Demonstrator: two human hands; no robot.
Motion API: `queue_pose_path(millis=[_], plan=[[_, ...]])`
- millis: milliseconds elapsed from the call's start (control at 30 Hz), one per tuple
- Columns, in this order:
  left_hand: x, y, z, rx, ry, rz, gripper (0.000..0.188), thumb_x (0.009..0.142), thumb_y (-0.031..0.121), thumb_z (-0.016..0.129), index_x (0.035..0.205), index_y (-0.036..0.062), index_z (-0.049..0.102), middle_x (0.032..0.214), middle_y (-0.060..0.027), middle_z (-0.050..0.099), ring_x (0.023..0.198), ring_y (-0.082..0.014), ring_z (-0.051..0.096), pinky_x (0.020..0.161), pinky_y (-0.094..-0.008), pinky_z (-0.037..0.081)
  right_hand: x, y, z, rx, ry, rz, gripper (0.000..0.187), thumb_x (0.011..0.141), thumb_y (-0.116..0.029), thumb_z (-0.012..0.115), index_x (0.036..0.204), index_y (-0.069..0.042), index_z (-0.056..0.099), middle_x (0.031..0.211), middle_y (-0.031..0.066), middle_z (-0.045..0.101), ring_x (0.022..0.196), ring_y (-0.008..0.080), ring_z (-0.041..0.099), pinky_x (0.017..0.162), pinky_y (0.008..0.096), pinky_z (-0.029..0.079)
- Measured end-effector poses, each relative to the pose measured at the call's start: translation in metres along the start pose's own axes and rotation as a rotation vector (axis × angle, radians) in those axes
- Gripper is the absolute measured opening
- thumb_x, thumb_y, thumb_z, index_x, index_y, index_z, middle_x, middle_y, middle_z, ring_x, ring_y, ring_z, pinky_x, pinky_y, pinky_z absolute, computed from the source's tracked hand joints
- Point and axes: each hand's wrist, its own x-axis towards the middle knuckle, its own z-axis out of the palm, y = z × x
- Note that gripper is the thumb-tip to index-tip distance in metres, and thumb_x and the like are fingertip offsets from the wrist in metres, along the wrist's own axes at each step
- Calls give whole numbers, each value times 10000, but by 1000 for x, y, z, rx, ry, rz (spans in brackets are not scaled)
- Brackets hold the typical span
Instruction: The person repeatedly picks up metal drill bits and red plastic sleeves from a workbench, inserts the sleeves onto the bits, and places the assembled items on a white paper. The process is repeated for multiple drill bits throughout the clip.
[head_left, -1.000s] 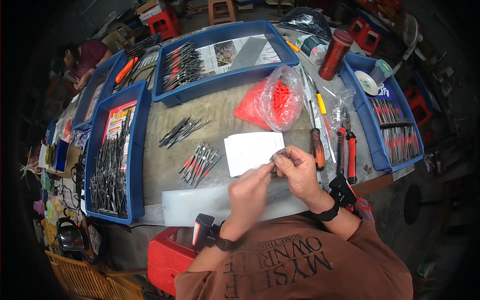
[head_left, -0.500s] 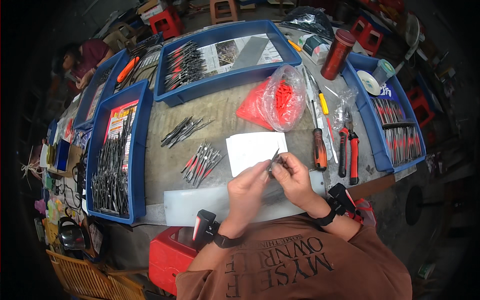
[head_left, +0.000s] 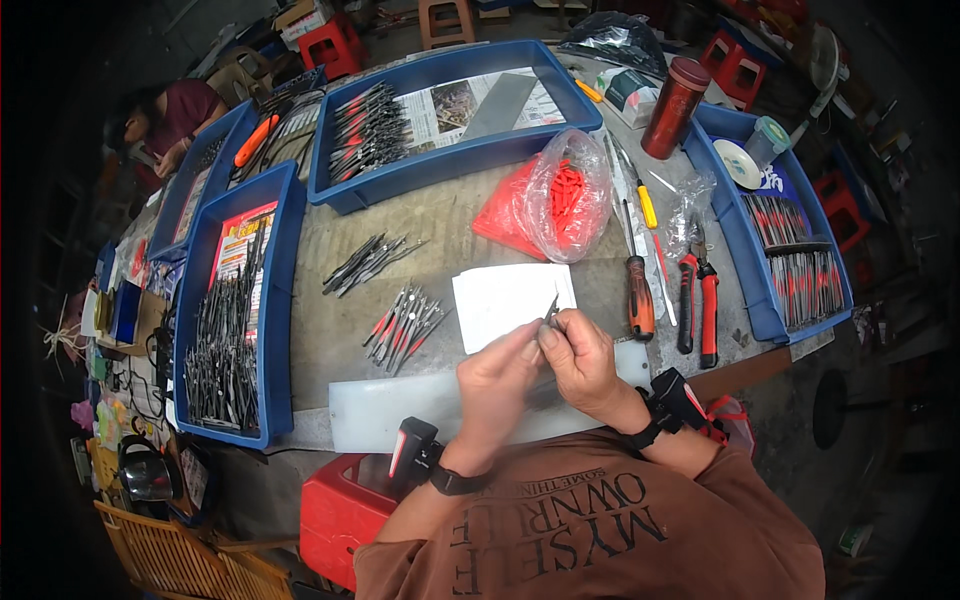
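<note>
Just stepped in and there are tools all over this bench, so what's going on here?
A person seated at a workbench holds a small metal tool between both hands, left hand and right hand pinched together over a white sheet. Small piles of similar tools lie to the left, a bag of red parts lies ahead, and blue trays of tools ring the bench.

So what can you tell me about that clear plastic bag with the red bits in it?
The clear plastic bag lies crumpled on the grey worktable, bulging and loosely gathered, against the blue tray's front wall. Inside are many small red pieces, too small to identify. A flat red sheet pokes out on its left side. Neither of the hands touches it.
</note>
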Motion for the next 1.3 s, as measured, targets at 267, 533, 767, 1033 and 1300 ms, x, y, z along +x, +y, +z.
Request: queue_pose_path(millis=[267,533,767,1033,1300], plan=[[3,-11,7,169,55,241,220,865,32,553,1070,-31,600,804,-23,580,646,-54,474,548,-185,384,2,2,-3,164,-70,162,192,882,-141,495,769,13,478,632,124,476,575,142,445,516,304,376],[-1,-15,9,240,96,245,234,870,56,558,1088,-24,589,809,-26,573,626,-47,448,520,-178,360,1,7,-1,261,-79,256,206,890,-146,508,756,8,483,638,53,496,618,65,447,526,255,382],[3,-7,3,-133,10,-18,243,865,31,549,1102,-14,580,768,-47,566,576,-46,416,480,-176,314,7,9,-12,399,-89,283,118,881,-97,508,901,7,560,756,8,565,737,61,511,651,229,436],[0,-2,1,-155,-110,-64,257,874,67,546,1114,-22,566,777,-47,555,571,-53,405,503,-178,333,6,9,-16,569,-9,232,145,873,-77,547,998,-15,509,882,-4,532,754,45,479,686,180,412],[0,2,-2,-268,-190,-203,275,865,80,553,1126,-5,562,772,-34,562,582,-60,423,491,-183,316,3,10,-23,606,-57,300,112,889,-93,488,938,-5,537,794,-22,520,709,32,448,625,176,379]])
